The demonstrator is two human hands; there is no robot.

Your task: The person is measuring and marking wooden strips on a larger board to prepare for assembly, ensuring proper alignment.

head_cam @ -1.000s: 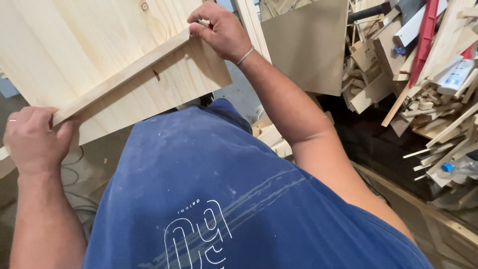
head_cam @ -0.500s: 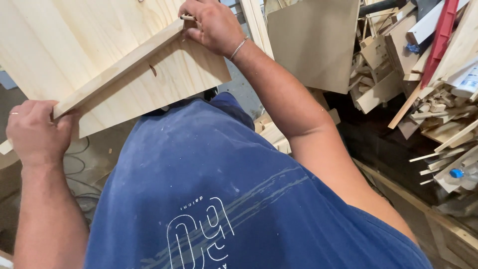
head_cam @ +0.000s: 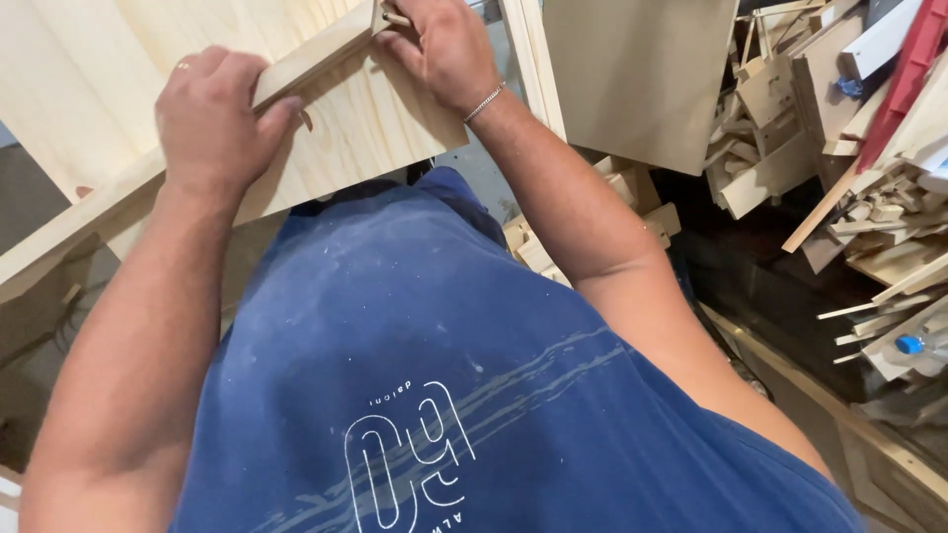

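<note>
A pale pine panel (head_cam: pixel 375 128) lies in front of my chest, and a second pine board (head_cam: pixel 94 212) stands on edge across it, forming a long narrow ridge. My left hand (head_cam: pixel 212 123) grips over the middle of that upright edge. At the far end of the same edge, by the top of the view, my right hand (head_cam: pixel 444 49) pinches a small wooden dowel (head_cam: pixel 395 18). A broad pine sheet (head_cam: pixel 89 89) lies behind the ridge.
A brown fibreboard sheet (head_cam: pixel 642 69) leans at the upper middle. A heap of wood offcuts (head_cam: pixel 849 148) fills the right side, with a red bar (head_cam: pixel 904 79) and a plastic bottle (head_cam: pixel 918 345). Cables lie on the floor at the left.
My left hand has slid from the near end of the upright board to its middle. The right hand stays at the far end with the dowel. The view has shifted slightly.
</note>
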